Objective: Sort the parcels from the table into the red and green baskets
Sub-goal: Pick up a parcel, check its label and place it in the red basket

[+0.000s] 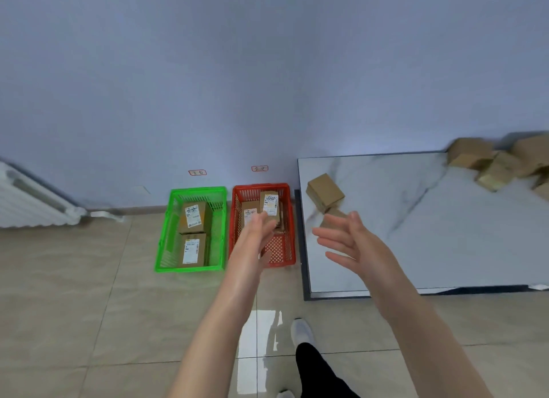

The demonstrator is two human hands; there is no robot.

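- Marble surface by pale wall, parcels scattered on it
- Green basket, red basket on tiled floor, holding parcels
- I see left hand, right hand spread, empty; left masks red basket

Matt brown cardboard parcels, glossy marble-look table, lattice plastic baskets, shiny floor tiles.

Wall: plain, pale blue-lilac, evenly lit. Two small red-bordered labels are fixed low on it, their writing illegible. A tan skirting runs along the wall's foot. White ribbed radiator stands at far left against the wall. Floor: large glossy beige tiles with thin dark joints, and one bright glare patch in the near centre. Counter at right has a white marble-veined top with a dark edge.
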